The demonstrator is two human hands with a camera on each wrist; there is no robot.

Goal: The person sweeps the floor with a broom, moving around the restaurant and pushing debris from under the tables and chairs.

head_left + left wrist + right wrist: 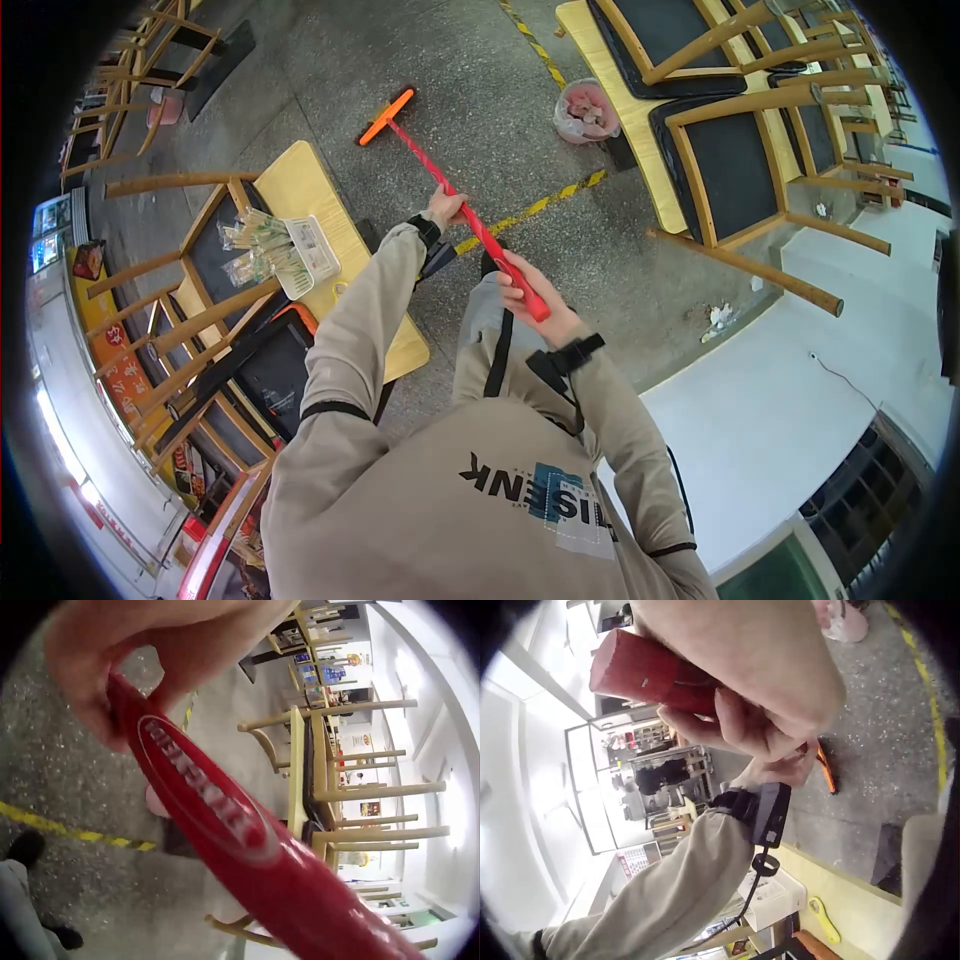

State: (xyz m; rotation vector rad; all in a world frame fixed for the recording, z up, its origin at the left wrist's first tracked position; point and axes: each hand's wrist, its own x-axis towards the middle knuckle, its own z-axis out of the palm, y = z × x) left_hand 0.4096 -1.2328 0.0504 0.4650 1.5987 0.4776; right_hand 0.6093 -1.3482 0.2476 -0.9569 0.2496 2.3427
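A broom with a red handle (482, 232) and an orange head (385, 117) slants across the head view, its head on the grey floor. The left hand (444, 207) grips the handle about midway. Near the handle's top end the right hand (536, 292) has its fingers curled round it. In the left wrist view the left hand (150, 652) pinches the red handle (217, 817), which carries a printed oval label. The right wrist view shows the right hand (750, 682) round the handle's blunt end (645, 675), with the left hand (787, 766) beyond.
Left, a wooden table (300, 175) holds a white basket (313, 256) of wrapped sticks, with chairs beside it. Right, upturned chairs (730, 170) rest on a long table. A pink lined bin (588, 110) stands between, near yellow-black floor tape (540, 208).
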